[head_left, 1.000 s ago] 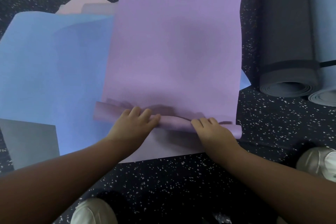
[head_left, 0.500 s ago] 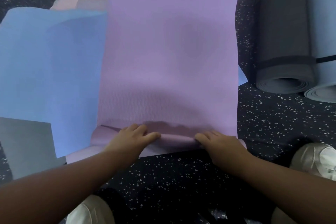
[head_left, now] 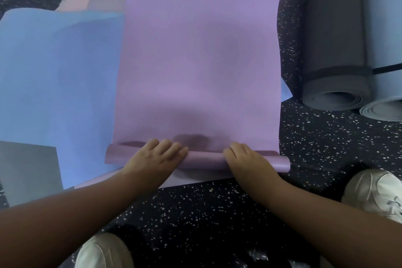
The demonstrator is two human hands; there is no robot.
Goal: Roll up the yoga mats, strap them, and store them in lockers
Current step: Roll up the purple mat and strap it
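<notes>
Head view: purple mat (head_left: pixel 200 61) on the speckled floor (head_left: pixel 326 137), long axis running away from the person, near end rolled crosswise. Left hand (head_left: pixel 154 156) and right hand (head_left: pixel 245 159) press the roll (head_left: pixel 204 160), fingers loosely extended.

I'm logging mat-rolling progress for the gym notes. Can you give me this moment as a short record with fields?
mat in work: purple mat, near end curled into a thin roll, the rest flat
left hand: fingers pressing on the roll
right hand: fingers pressing on the roll
done: grey rolled mat and pale blue rolled mat, each strapped
waiting: blue mat, flat, partly beneath
</notes>
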